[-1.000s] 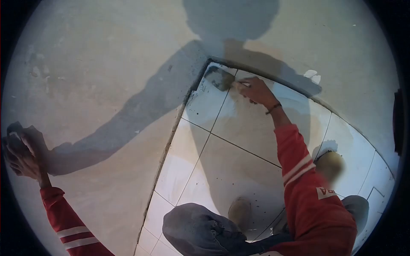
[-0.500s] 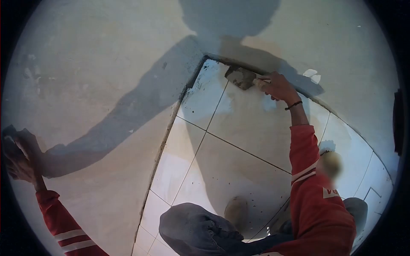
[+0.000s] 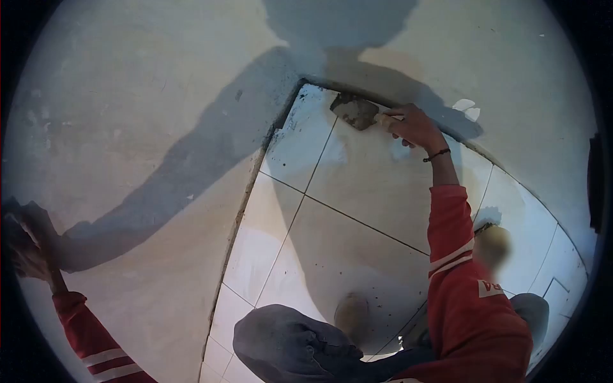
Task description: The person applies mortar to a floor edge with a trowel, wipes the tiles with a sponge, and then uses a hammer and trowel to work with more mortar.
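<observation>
Sliding up from the tile joint, the trowel now sits in the far corner, its mortar-caked blade at the foot of the wall — the right hand is closed round its handle. The left hand presses on the wall at the picture's edge; whether it clasps anything cannot be told. Dark fill lines the left edge of the floor tiles, so that stretch looks done — the corner seems under way.
</observation>
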### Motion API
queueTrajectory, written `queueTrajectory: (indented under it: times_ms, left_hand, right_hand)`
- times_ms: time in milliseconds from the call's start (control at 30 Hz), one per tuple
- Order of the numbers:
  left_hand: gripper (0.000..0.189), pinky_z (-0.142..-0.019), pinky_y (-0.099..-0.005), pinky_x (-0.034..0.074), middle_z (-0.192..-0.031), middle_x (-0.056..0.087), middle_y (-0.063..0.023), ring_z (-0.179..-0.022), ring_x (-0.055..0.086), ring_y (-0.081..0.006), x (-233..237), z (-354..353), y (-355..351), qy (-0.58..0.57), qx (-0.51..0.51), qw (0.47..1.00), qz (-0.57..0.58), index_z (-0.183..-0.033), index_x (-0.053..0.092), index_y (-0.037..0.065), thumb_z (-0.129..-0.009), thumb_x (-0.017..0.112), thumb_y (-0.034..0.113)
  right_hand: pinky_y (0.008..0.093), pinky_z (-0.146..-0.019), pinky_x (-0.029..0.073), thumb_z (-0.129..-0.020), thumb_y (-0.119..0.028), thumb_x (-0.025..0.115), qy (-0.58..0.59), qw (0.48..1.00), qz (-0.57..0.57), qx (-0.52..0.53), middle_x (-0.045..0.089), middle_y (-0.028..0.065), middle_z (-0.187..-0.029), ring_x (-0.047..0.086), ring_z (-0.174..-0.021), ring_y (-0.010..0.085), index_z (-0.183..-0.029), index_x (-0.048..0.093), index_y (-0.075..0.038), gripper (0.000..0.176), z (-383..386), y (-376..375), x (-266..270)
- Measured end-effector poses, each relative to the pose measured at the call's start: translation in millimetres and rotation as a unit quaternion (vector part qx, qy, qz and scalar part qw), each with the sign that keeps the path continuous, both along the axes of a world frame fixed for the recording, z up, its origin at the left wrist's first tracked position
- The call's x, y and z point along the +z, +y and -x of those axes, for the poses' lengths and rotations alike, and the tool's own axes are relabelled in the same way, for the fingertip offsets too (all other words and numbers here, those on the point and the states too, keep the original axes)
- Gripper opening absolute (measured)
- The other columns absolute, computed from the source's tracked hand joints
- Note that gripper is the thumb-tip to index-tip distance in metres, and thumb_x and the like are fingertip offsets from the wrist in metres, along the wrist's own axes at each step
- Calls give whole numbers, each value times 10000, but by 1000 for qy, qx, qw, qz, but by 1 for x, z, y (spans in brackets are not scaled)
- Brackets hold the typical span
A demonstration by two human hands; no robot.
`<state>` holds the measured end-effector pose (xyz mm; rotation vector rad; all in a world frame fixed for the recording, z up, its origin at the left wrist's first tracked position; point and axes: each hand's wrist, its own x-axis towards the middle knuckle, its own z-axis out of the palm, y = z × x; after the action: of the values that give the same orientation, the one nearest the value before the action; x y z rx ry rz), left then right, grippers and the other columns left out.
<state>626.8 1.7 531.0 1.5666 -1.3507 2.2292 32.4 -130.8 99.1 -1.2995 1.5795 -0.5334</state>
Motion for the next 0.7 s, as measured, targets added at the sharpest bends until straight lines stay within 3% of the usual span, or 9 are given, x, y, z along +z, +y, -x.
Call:
queueTrajectory:
  times_ms: [33,133,467,567,633,667,700]
  left_hand:
    - [951,-1052,-643,330,-1490,396,-255,-1375,364,-474,0,0,-1,1,1,1000,1,-1477,362,-2,-947,296,784]
    - [949,-1051,-642,330,-1489,397,-254,-1375,365,-473,0,-1,-5,2,-3,1000,1,-1478,362,-1,-948,296,783]
    - [944,-1049,-639,333,-1488,399,-253,-1373,366,-473,2,-3,1,3,2,1000,6,-1478,364,1,-950,296,780]
    - [942,-1049,-638,334,-1488,399,-253,-1373,366,-473,-2,-3,-1,7,2,1000,6,-1478,364,2,-950,296,779]
    - [941,-1048,-637,335,-1487,400,-253,-1373,366,-473,-1,-2,-2,8,-2,1000,9,-1479,364,3,-951,296,779]
    - [941,-1048,-637,335,-1487,400,-252,-1373,367,-473,0,-2,-1,6,-1,1000,11,-1479,364,3,-951,296,779]
    - [940,-1048,-637,335,-1487,400,-252,-1372,367,-473,1,-2,0,5,-1,1000,11,-1479,364,3,-951,296,778]
  right_hand:
    - [311,-482,502,-861,-404,746,8,1000,-4,16,648,84,-677,602,-523,156,-1163,731,6,509,3,-2,-3]
    - [319,-494,508,-878,-409,729,-7,999,18,27,657,90,-680,610,-515,162,-1185,722,3,514,-7,-10,-18]
    - [345,-506,513,-929,-338,648,-11,999,22,35,644,113,-616,619,-482,174,-1222,712,-57,411,-60,-32,-37]
    - [386,-604,555,-929,-360,637,24,998,33,54,665,136,-641,672,-562,239,-1208,712,-58,418,-56,-29,-34]
    - [431,-757,571,-925,-390,635,59,994,63,65,701,176,-723,713,-717,330,-1179,718,-70,417,-53,-30,-39]
    - [431,-757,571,-925,-390,635,57,994,65,67,701,176,-723,713,-717,330,-1179,718,-70,417,-54,-30,-35]
    - [450,-821,559,-922,-397,637,63,994,68,60,715,198,-800,711,-810,363,-1166,722,-78,411,-55,-30,-31]
